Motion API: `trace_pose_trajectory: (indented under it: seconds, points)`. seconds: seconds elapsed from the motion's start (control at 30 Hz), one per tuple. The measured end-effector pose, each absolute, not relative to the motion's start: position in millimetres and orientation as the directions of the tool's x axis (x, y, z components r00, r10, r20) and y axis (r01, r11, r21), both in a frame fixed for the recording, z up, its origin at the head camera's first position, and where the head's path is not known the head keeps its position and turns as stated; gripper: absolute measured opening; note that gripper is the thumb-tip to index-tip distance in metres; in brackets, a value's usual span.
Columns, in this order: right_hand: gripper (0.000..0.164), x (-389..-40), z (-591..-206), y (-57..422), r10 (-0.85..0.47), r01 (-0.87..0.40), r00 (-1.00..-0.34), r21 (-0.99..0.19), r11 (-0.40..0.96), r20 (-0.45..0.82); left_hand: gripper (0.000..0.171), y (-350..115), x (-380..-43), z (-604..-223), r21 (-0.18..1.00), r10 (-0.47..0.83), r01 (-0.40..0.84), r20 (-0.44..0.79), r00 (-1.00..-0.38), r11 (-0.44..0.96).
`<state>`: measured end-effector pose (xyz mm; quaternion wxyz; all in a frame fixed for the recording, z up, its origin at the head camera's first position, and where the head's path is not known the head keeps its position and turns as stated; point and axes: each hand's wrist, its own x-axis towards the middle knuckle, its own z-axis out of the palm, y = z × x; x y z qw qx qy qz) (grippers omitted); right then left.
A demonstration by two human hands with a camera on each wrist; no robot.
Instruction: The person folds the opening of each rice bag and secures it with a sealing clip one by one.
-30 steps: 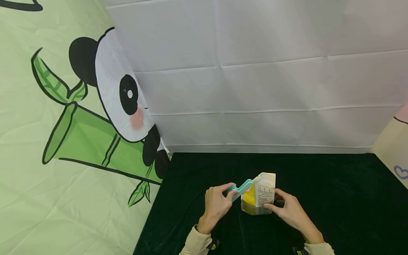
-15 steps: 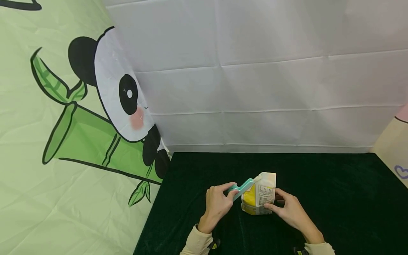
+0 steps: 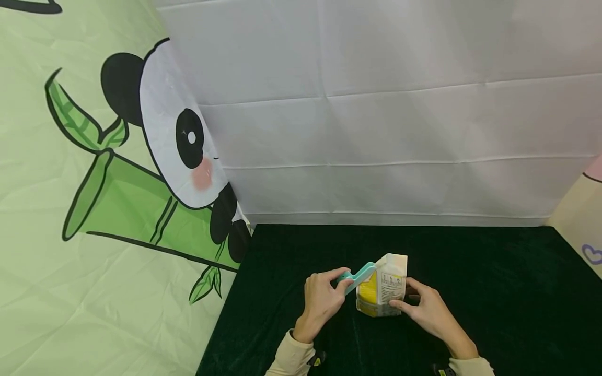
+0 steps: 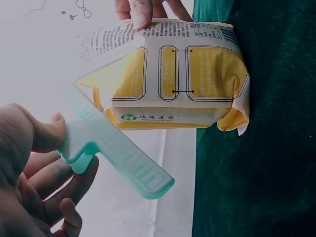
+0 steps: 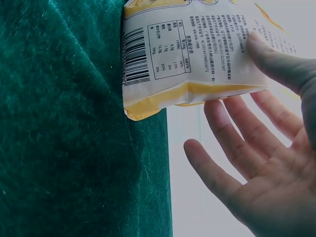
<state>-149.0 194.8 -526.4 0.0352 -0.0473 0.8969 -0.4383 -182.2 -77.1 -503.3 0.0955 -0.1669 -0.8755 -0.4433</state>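
Note:
My left hand (image 3: 323, 302) pinches a teal bag clip (image 3: 363, 273) by its handle between thumb and fingers. The clip slants up to the right, its far end at the upper left edge of a white and yellow printed food bag (image 3: 388, 284). In the left wrist view the clip (image 4: 126, 153) crosses in front of the bag's corner; whether it clamps the bag I cannot tell. My right hand (image 3: 430, 312) holds the bag's right side, with the thumb on the printed face. In the right wrist view, a barcode (image 5: 136, 57) shows on the bag.
A dark green cloth (image 3: 494, 292) covers the table. Behind it hangs a white sheet (image 3: 400, 130). To the left is a pale green curtain (image 3: 37, 287) with a panda print, and a cream printed sheet (image 3: 580, 219) is at the right.
Almost nothing differs. My left hand and the clip have shifted very slightly to the right; my right hand and the bag stay in place.

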Motion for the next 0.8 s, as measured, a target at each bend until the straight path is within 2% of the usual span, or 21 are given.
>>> trace_pose_trajectory:
  seconds: [0.8]
  points:
    - [0.056, -150.7, -527.4, 195.8, -0.128, -0.059, -0.991, -0.795, 0.603, -0.024, 0.019, -72.5, -185.3, -500.3, 0.727, 0.210, 0.396, 0.337, -0.918, 0.561]
